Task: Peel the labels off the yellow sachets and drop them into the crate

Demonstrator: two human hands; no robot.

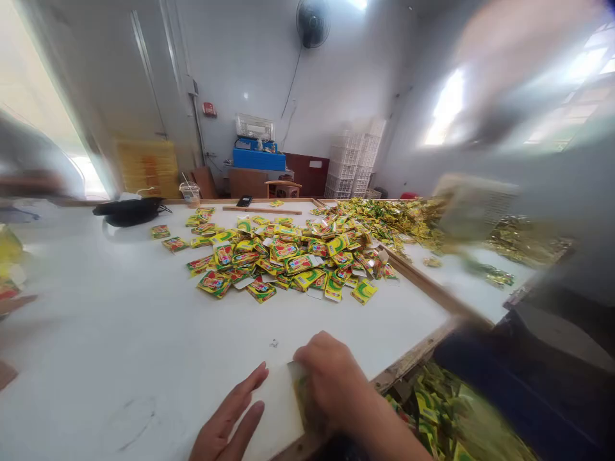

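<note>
My left hand (232, 416) is over the near edge of the white table (158, 346), its fingers stretched out and the thumb apart, holding nothing. Just right of it, my right hand (331, 371) curls its fingers over a flat yellow-green carton (301, 392) at the table's front edge. Blur and the hand hide most of that carton. Beyond both hands lies a heap of small yellow, green and red printed cartons (302, 264), some with white end flaps open.
Shiny gold packets (403, 218) are piled behind a wooden strip (418, 278) on the right. Below the table edge is a mass of yellow-green cartons (427, 410). A black bag (129, 210), a plastic cup (191, 194) and a phone (245, 201) sit at the back. Someone's blurred arm (33, 179) shows at left.
</note>
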